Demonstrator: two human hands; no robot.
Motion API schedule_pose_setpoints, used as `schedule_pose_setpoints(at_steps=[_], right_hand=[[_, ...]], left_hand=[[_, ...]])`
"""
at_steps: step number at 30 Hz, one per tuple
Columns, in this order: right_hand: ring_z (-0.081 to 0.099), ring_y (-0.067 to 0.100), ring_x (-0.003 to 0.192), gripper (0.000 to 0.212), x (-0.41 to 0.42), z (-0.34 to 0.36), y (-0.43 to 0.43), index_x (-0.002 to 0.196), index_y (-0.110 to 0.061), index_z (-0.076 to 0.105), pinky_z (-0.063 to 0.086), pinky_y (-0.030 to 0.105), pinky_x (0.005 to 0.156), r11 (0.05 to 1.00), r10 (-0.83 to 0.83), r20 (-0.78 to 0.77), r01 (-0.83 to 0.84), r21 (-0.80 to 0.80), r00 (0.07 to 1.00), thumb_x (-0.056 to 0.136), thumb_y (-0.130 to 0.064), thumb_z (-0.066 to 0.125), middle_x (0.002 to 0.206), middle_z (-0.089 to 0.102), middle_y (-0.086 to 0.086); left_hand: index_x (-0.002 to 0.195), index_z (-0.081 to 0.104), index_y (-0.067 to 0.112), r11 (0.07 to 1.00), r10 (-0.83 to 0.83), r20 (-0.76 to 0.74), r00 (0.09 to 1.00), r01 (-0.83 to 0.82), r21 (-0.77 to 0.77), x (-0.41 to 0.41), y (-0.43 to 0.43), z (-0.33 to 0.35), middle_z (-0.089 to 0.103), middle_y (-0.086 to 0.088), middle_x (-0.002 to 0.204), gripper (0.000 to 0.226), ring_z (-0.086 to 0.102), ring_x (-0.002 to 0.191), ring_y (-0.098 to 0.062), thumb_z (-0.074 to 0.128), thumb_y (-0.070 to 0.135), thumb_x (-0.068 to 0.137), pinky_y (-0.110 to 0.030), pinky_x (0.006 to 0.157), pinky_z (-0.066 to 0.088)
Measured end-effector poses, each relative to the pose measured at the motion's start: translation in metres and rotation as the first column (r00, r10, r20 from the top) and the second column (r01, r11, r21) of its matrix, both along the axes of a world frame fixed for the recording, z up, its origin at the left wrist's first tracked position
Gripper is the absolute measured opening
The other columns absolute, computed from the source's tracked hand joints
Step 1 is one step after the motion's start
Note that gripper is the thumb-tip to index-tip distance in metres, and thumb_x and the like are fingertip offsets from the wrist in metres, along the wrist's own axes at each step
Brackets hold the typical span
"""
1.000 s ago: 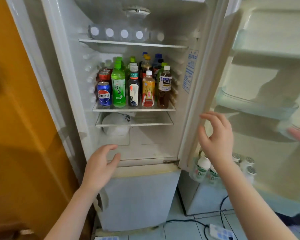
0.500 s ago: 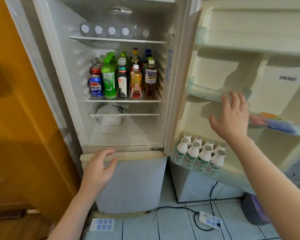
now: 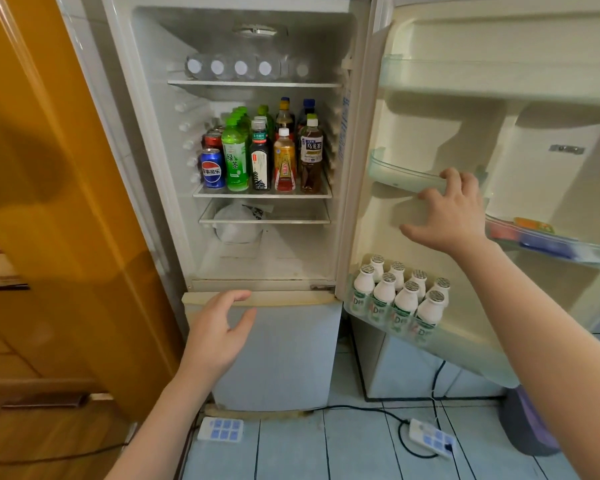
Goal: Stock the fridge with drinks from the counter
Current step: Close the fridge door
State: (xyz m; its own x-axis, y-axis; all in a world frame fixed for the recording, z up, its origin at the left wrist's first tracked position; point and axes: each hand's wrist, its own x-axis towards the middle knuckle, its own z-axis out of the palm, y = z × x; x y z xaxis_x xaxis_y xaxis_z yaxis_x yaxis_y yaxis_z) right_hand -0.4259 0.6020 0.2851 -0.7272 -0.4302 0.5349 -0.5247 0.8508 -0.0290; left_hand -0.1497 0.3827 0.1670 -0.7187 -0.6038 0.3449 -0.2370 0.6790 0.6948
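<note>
The fridge [image 3: 160, 140] stands open in front of me. Its middle shelf [image 3: 262, 195] holds a Pepsi can [image 3: 212, 168], a green tea bottle [image 3: 235, 157] and several other drink bottles. Water bottles [image 3: 241, 68] lie on the top shelf. Several white milk-drink bottles [image 3: 400, 299] fill the lowest rack of the open door [image 3: 426, 233]. My right hand [image 3: 447, 213] rests open on the door's middle rack [image 3: 400, 176], fingers on its rim. My left hand [image 3: 217, 332] hovers open and empty before the freezer door [image 3: 284, 355].
An orange wooden cabinet [image 3: 66, 202] flanks the fridge on the left. A white bag [image 3: 236, 225] sits under the lower shelf. Two power strips [image 3: 430, 438] with cables lie on the tiled floor. Coloured packets [image 3: 534, 230] sit in the door rack at right.
The view has drawn back and swung left. My right hand has moved from the door's edge up onto the middle door rack. My left hand has stayed low by the freezer door.
</note>
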Motion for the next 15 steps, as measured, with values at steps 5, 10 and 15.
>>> schedule_pose_setpoints(at_steps=[5, 10, 15], right_hand=[[0.022, 0.038, 0.13, 0.065, 0.019, 0.002, -0.014, 0.116, -0.01, 0.061, 0.021, 0.042, 0.108, 0.999, -0.024, -0.002, 0.024, 0.047, 1.0, 0.068, -0.054, 0.067, 0.141, 0.031, 0.018], [0.022, 0.039, 0.13, 0.071, 0.041, 0.003, -0.035, 0.117, -0.008, 0.056, 0.021, 0.046, 0.11, 0.993, -0.058, -0.027, 0.061, 0.102, 0.998, 0.07, -0.062, 0.06, 0.142, 0.029, 0.02], [0.024, 0.04, 0.131, 0.079, 0.07, 0.003, -0.065, 0.129, -0.005, 0.045, 0.02, 0.046, 0.11, 0.993, -0.086, -0.01, 0.087, 0.077, 0.996, 0.074, -0.061, 0.059, 0.142, 0.032, 0.021]], left_hand=[[0.125, 0.054, 0.029, 1.0, -0.019, -0.015, 1.0, 0.019, 0.01, 0.009, -0.003, 0.007, 0.049, 0.023, 0.118, 0.033, 0.039, 0.112, 0.008, 0.055, 0.03, 0.093, -0.015, 0.095, 0.03], [0.124, 0.053, 0.033, 0.998, -0.056, -0.041, 0.998, 0.056, 0.016, 0.02, -0.017, 0.015, 0.049, 0.025, 0.118, 0.032, 0.04, 0.111, 0.01, 0.055, 0.032, 0.092, -0.013, 0.092, 0.03], [0.124, 0.054, 0.033, 0.997, -0.075, -0.072, 0.995, 0.076, 0.015, 0.041, -0.042, 0.028, 0.05, 0.025, 0.117, 0.032, 0.042, 0.099, 0.023, 0.055, 0.032, 0.092, 0.004, 0.072, 0.033]])
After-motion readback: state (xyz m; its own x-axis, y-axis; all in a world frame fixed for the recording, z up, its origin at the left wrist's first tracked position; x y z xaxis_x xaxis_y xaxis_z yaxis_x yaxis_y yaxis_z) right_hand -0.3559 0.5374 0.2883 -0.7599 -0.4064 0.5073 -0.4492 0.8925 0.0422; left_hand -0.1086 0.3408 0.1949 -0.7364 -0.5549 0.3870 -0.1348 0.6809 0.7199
